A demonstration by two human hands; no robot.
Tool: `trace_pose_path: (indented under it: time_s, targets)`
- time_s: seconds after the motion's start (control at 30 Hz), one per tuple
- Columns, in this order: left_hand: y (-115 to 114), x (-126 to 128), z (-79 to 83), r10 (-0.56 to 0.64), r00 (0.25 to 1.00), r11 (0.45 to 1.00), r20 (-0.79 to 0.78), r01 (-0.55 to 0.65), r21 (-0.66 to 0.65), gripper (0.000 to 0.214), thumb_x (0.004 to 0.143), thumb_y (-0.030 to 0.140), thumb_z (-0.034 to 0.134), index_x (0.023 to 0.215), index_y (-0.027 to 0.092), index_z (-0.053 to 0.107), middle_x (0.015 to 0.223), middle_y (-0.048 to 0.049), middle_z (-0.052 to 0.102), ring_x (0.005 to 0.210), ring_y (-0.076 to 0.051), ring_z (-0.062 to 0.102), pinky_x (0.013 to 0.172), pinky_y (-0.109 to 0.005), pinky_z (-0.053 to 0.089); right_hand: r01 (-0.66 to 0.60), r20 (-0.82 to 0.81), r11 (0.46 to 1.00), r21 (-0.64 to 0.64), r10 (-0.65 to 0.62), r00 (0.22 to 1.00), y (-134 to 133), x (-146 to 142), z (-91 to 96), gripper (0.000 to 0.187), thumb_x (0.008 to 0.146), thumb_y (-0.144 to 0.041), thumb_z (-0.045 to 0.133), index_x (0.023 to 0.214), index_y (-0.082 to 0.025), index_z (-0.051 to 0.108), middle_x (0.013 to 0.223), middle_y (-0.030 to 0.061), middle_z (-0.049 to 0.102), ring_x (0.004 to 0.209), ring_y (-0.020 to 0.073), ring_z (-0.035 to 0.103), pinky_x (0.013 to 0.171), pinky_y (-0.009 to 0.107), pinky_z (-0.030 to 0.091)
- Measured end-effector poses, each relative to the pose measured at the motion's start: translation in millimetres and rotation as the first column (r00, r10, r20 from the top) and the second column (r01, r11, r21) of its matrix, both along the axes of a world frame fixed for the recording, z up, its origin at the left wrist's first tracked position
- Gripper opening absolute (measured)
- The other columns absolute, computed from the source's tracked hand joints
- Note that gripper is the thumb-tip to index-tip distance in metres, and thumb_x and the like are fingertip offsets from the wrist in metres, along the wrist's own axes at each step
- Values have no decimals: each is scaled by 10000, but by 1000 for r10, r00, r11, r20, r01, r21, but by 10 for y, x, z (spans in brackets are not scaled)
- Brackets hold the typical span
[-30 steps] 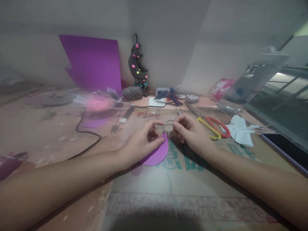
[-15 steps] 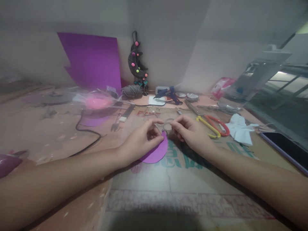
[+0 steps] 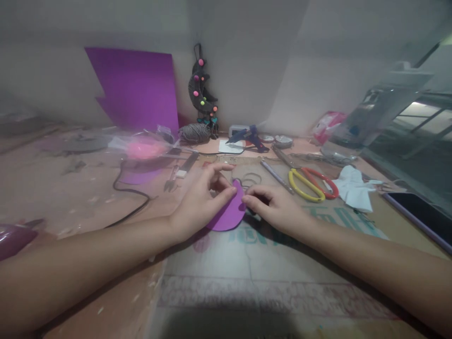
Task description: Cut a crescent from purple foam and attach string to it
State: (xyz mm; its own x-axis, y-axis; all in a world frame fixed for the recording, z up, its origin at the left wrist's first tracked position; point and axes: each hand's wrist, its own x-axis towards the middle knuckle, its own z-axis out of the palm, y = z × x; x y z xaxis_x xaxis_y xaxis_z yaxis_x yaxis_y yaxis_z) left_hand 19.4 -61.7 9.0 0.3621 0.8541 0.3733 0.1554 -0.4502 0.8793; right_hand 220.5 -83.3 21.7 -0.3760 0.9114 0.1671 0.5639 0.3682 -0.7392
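Observation:
A round purple foam disc [image 3: 228, 216] lies on a printed cardboard sheet [image 3: 268, 263]. My left hand [image 3: 199, 200] rests on the disc's left side with its fingers curled and the thumb pressing on top, while the index finger points forward. My right hand [image 3: 273, 205] lies low at the disc's right edge, fingers closed together and the tips pinching that edge. A thin wire loop [image 3: 249, 179] lies on the cardboard just beyond both hands, with neither hand touching it.
Yellow and red scissors [image 3: 312, 183], a pen [image 3: 277, 176] and a white cloth [image 3: 353, 188] lie to the right, a phone [image 3: 420, 214] further right. Behind are a glue gun [image 3: 247, 136], twine ball [image 3: 194, 133], moon ornament [image 3: 202, 94] and purple sheet [image 3: 137, 89]. A black cable [image 3: 130, 193] and snips [image 3: 173, 181] lie left.
Both hands held the wire loop above the disc before. Now the loop lies on the cardboard, and my right hand has dropped to the disc's edge.

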Motion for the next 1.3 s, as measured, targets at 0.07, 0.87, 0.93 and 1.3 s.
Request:
trace_pose_path:
  time_s: [0.07, 0.87, 0.93, 1.3]
  targets:
    - [-6, 6, 0, -23, 1000, 999, 6, 23, -23, 380, 914, 200, 621, 1265, 189, 479, 833, 8, 622, 811, -134, 634, 752, -271, 493, -36, 44, 998, 49, 34, 998, -7, -19, -9, 300, 934, -365, 524, 683, -204, 554, 628, -10, 553, 603, 138, 493, 566, 279, 331]
    - [80, -11, -18, -105, 983, 910, 152, 156, -383, 316, 897, 445, 644, 908, 129, 630, 639, 43, 517, 454, -44, 384, 429, -199, 287, -82, 65, 988, 130, 74, 995, 12, -31, -54, 294, 926, -287, 445, 645, -216, 395, 577, -45, 416, 541, 109, 413, 533, 259, 294]
    - [68, -5, -3, -95, 986, 912, 137, 141, -386, 299, 889, 424, 650, 918, 126, 635, 628, 45, 514, 450, -46, 388, 430, -200, 284, -83, 66, 988, 130, 74, 995, 8, -30, -54, 297, 925, -293, 446, 642, -215, 399, 576, -43, 420, 543, 110, 419, 532, 259, 296]
    - [46, 3, 28, -124, 985, 901, 123, 164, -402, 233, 896, 366, 633, 842, 142, 596, 576, 63, 488, 456, -47, 387, 433, -192, 283, -100, 66, 983, 154, 91, 994, 1, -37, -31, 298, 918, -271, 453, 631, -215, 398, 558, -49, 410, 528, 106, 411, 516, 249, 292]
